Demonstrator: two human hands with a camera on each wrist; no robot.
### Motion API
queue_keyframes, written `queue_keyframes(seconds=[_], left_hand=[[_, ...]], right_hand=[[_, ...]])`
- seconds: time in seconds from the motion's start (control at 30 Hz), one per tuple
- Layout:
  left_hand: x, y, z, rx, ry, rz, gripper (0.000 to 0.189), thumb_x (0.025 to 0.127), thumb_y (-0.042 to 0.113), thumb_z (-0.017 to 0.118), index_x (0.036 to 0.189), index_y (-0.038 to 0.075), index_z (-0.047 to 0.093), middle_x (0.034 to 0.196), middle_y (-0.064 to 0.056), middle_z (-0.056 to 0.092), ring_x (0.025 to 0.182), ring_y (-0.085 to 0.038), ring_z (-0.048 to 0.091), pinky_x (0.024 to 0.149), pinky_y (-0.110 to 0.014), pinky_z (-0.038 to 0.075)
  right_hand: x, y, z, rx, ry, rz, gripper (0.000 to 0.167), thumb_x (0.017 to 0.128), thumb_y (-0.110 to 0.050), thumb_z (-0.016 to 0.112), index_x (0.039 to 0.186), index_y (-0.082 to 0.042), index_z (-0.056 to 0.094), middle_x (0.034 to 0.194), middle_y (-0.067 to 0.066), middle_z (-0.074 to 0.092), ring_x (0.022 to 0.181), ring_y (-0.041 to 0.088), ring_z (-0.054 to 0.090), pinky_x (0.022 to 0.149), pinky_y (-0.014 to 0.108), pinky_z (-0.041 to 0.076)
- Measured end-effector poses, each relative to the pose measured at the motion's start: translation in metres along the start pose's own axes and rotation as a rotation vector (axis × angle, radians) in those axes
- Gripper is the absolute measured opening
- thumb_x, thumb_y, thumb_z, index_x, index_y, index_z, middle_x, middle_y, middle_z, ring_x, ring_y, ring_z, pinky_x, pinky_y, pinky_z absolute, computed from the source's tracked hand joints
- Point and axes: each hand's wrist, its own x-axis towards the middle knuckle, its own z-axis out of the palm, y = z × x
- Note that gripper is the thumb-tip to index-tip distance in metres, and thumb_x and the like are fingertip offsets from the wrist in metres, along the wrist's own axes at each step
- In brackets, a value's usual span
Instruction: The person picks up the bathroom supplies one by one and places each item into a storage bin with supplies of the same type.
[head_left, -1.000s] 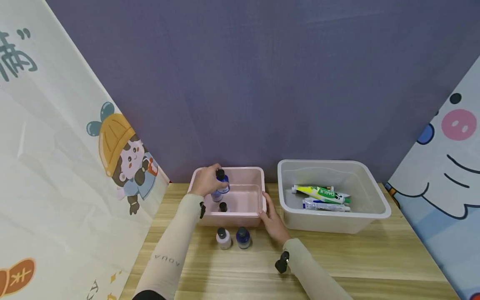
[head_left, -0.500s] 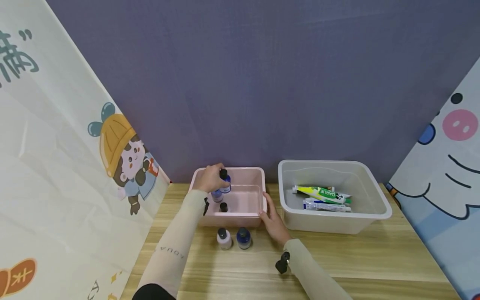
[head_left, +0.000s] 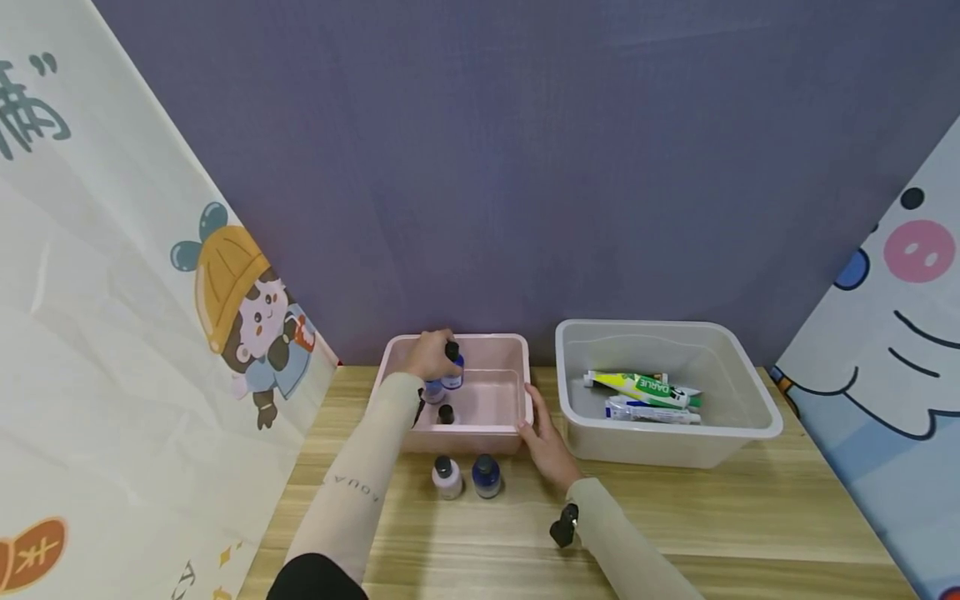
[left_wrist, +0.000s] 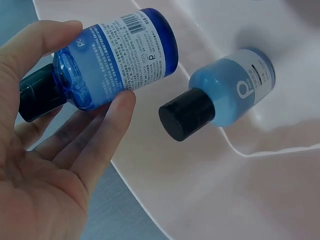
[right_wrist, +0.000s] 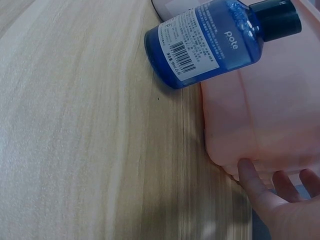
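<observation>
In the left wrist view, the left hand [left_wrist: 65,150] holds a blue bottle [left_wrist: 120,57] with a black cap between thumb and fingers. The head view puts this hand [head_left: 430,356] over the left part of the pink bin [head_left: 491,442]. Close by, a light blue bottle [left_wrist: 227,92] with a black cap stands in the bin. Another black cap [head_left: 446,415] shows near its front wall. The right hand [head_left: 550,446] grips the bin's front right corner, thumb [right_wrist: 250,177] at the front and fingers along the side.
On the wooden table [head_left: 675,517], a white bottle [head_left: 447,479] and a dark blue bottle [head_left: 486,477] stand before the bin. To the right is a white bin [head_left: 678,446] with several toothpaste tubes [head_left: 648,392]. A dark blue wall [head_left: 525,167] rises behind.
The left hand has moved slightly right and lower over the pink bin with the blue bottle. The right hand has stayed at the bin's corner.
</observation>
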Motion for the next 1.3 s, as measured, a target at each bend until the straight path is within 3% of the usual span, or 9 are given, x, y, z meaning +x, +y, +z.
queue_keyframes(seconds=[0.23, 0.53, 0.7, 0.97, 1.17, 1.3], left_hand=[[0.005, -0.001, 0.004, 0.030, -0.003, -0.008, 0.060, 0.077, 0.022, 0.089, 0.129, 0.007, 0.063, 0.115, -0.015, 0.071, 0.104, -0.031, 0.066, 0.089, -0.044, 0.058], [0.008, -0.003, 0.005, 0.060, -0.007, -0.025, 0.060, 0.072, 0.019, 0.092, 0.125, 0.007, 0.066, 0.114, -0.014, 0.071, 0.102, -0.031, 0.065, 0.090, -0.045, 0.056], [0.005, -0.001, 0.003, 0.070, -0.008, -0.029, 0.055, 0.070, 0.017, 0.092, 0.119, 0.006, 0.067, 0.113, -0.016, 0.071, 0.103, -0.033, 0.065, 0.092, -0.047, 0.055], [0.007, -0.013, 0.013, 0.047, -0.042, -0.034, 0.036, 0.068, 0.006, 0.091, 0.096, 0.005, 0.069, 0.092, -0.006, 0.069, 0.085, -0.020, 0.061, 0.078, -0.034, 0.051], [0.011, -0.012, 0.013, 0.058, -0.028, 0.004, 0.025, 0.072, 0.002, 0.084, 0.092, 0.004, 0.070, 0.084, -0.003, 0.068, 0.079, -0.020, 0.058, 0.076, -0.034, 0.050], [0.013, -0.010, 0.012, 0.082, -0.017, 0.035, 0.022, 0.072, 0.001, 0.081, 0.091, 0.005, 0.070, 0.084, -0.004, 0.068, 0.078, -0.020, 0.059, 0.075, -0.035, 0.050]], right_hand=[[-0.002, 0.002, -0.001, 0.005, 0.006, -0.017, 0.068, 0.108, -0.019, 0.050, 0.161, -0.044, 0.016, 0.172, 0.014, 0.013, 0.155, 0.039, 0.020, 0.123, 0.059, 0.021], [-0.004, 0.003, 0.000, -0.028, 0.030, -0.011, 0.069, 0.107, -0.022, 0.053, 0.158, -0.052, 0.018, 0.171, 0.014, 0.017, 0.153, 0.042, 0.025, 0.121, 0.062, 0.024], [-0.004, 0.004, 0.000, -0.033, 0.026, -0.005, 0.067, 0.107, -0.025, 0.053, 0.159, -0.050, 0.018, 0.171, 0.015, 0.018, 0.152, 0.043, 0.028, 0.121, 0.063, 0.025], [-0.005, 0.001, 0.001, -0.024, 0.009, -0.001, 0.067, 0.108, -0.021, 0.052, 0.160, -0.047, 0.018, 0.171, 0.014, 0.015, 0.152, 0.044, 0.027, 0.120, 0.065, 0.025], [-0.005, -0.003, 0.000, -0.026, 0.017, 0.024, 0.068, 0.108, -0.022, 0.051, 0.156, -0.056, 0.017, 0.172, 0.012, 0.014, 0.153, 0.043, 0.025, 0.120, 0.065, 0.025], [-0.004, -0.004, 0.000, -0.033, 0.022, 0.022, 0.067, 0.108, -0.021, 0.050, 0.157, -0.054, 0.017, 0.171, 0.013, 0.015, 0.152, 0.045, 0.026, 0.119, 0.066, 0.026]])
